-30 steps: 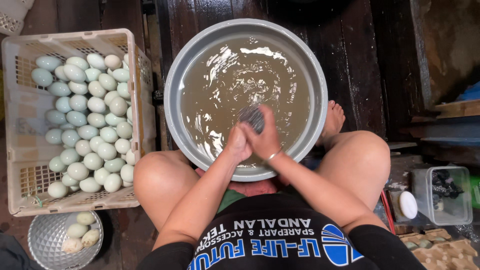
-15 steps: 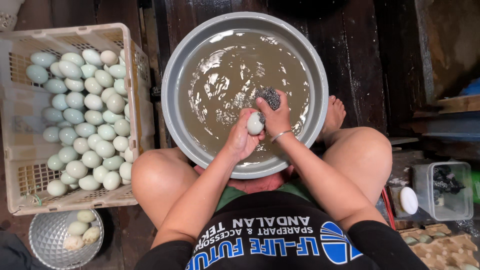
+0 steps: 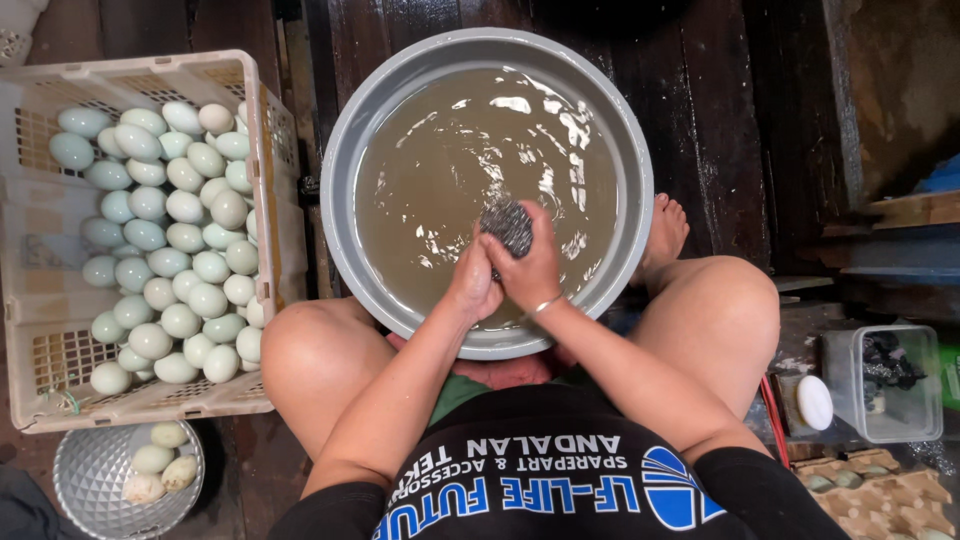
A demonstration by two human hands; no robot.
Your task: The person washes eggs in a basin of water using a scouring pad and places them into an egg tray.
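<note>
While right hand [image 3: 528, 268] presses scrubber [image 3: 508, 226], left hand [image 3: 472, 285] contents hidden.

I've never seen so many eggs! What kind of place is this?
Probably a home or small workshop where eggs get washed by hand: a crate of pale eggs, a grey basin of murky water, and a dark wooden plank floor.

The person wears a black short-sleeved shirt [image 3: 560, 490] with white and blue print, and a thin bangle [image 3: 543, 305] (right wrist); feet bare.

One basin [image 3: 345, 180], one crate [image 3: 30, 330], one metal bowl [image 3: 85, 480] holding four eggs [image 3: 152, 458].
</note>
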